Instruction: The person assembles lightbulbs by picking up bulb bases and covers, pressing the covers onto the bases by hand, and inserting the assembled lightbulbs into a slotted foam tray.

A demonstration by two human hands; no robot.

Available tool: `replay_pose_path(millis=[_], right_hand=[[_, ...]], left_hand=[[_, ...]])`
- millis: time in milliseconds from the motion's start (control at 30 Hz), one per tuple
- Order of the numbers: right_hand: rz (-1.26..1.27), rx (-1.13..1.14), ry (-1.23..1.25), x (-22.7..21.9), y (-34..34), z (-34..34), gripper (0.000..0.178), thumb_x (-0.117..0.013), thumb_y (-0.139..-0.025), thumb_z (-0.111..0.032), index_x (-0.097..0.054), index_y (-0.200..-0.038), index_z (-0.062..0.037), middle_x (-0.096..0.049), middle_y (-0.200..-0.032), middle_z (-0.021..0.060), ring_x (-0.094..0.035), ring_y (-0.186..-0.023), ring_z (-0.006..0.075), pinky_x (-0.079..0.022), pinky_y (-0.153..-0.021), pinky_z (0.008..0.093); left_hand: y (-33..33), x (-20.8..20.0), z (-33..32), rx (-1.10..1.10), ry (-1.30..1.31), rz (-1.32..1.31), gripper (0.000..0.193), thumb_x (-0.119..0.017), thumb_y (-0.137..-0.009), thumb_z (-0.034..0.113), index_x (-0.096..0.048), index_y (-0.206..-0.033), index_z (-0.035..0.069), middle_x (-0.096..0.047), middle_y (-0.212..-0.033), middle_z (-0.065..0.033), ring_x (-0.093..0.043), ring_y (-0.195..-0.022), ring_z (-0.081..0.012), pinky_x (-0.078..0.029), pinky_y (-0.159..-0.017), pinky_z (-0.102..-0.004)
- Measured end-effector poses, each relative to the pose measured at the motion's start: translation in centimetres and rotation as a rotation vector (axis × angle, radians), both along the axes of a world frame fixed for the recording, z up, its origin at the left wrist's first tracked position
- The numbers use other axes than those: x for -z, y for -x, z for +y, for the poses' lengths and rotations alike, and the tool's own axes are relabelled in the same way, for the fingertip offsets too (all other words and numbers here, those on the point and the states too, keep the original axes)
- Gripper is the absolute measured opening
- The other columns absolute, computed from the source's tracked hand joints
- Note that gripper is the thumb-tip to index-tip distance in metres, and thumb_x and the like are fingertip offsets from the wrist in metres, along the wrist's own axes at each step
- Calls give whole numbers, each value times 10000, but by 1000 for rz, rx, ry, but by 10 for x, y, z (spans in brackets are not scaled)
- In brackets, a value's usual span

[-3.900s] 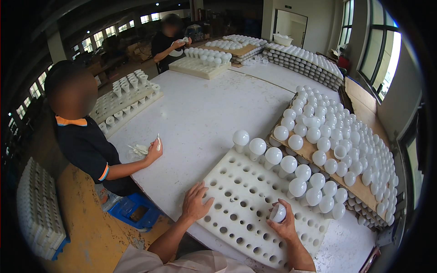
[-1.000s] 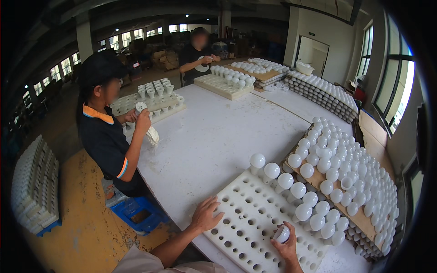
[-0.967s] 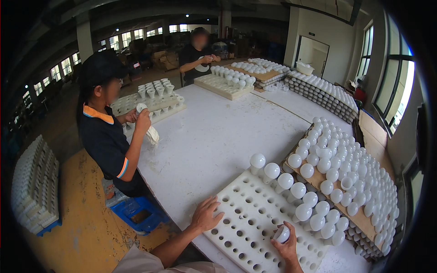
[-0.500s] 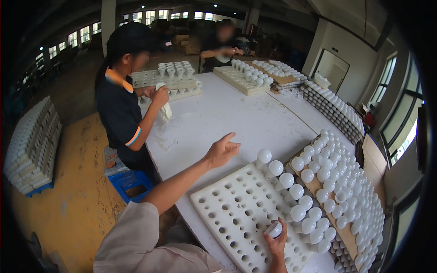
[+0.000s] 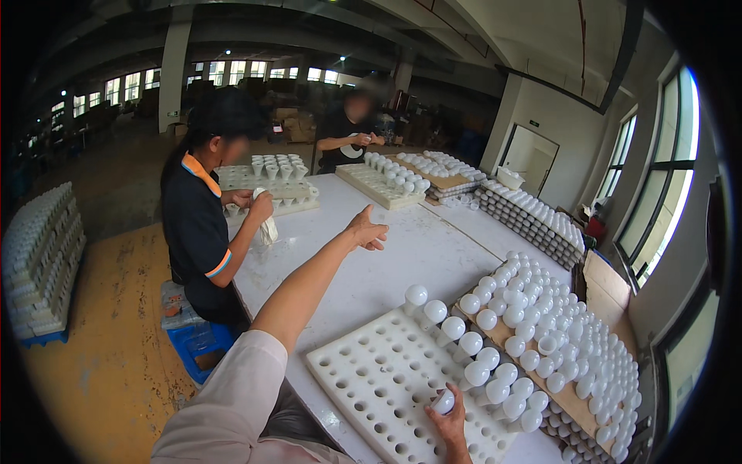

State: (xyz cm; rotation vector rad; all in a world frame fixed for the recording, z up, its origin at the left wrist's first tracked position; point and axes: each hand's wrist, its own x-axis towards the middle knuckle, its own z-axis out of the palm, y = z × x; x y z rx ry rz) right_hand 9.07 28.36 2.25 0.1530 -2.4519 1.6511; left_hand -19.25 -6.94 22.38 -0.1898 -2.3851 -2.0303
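My left arm reaches out over the white table point(image 5: 309, 267). At its end my left hand point(image 5: 366, 230) holds nothing, its forefinger stretched out and the other fingers loosely bent. Low in the view, my right hand point(image 5: 450, 424) grips a white bulb point(image 5: 443, 400) with a glossy rounded surface; my fingers hide part of it. That hand is over a white foam tray point(image 5: 348, 357) with rows of round holes. Several white globe bulbs point(image 5: 470, 343) stand upright along the tray's right side.
To the right, many bulbs point(image 5: 533, 309) stand on stacked trays. A co-worker point(image 5: 202, 209) at the left handles a white cloth point(image 5: 268, 230) beside a tray of cone-shaped parts point(image 5: 278, 166). Another person point(image 5: 348, 135) works across the table. A blue stool point(image 5: 199, 344) stands near the table's left edge.
My view has tilted upward. My left hand stretches farther out over the table, its forefinger still extended. My right hand keeps the bulb over the foam tray.
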Motion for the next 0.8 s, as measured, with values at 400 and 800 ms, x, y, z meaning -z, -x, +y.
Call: replay_pose_path(millis=[400, 800], right_hand=[[-5, -33, -40, -16, 11, -21, 775, -822, -668, -120, -418, -1326, -57, -578, -1088, 126, -613, -921, 209, -525, -810, 359], [-8, 31, 34, 14, 9, 3, 768, -797, -656, -43, -410, -1319, -34, -572, -1093, 127, -627, -871, 217, -562, -660, 322]], left_hand=[[14, -32, 19, 109, 23, 49, 882, -629, -812, 138, -96, -1510, 57, -652, -1046, -214, -691, -694, -241, -534, -509, -294], [47, -85, 96, 197, 188, 43, 899, -639, -803, 156, -65, -1469, -30, -656, -982, -229, -685, -626, -242, -518, -433, -300]])
